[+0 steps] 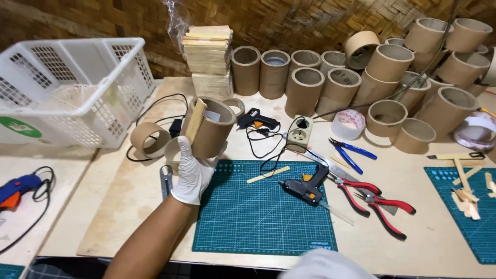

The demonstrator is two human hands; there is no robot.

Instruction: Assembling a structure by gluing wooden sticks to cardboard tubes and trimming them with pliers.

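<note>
My left hand [192, 173], in a white glove, is raised over the left edge of a green cutting mat [248, 217] and grips a short cardboard tube [214, 129]. A thin wooden stick [196, 120] lies flat against the tube's left side under my thumb. My right hand [323, 264], also gloved in white, shows only partly at the bottom edge near the mat's lower right corner; its fingers are hidden. A black and orange glue gun [306, 187] rests on the mat's right side. A loose wooden stick [268, 174] lies on the mat near its top.
A white plastic basket [77, 88] stands at the left. Several cardboard tubes [310, 77] line the back wall beside a stack of wooden sticks [207, 49]. Red pliers [382, 204], blue pliers [351, 152], tape rolls [349, 124], a power socket [299, 132] and a second glue gun [258, 120] lie about.
</note>
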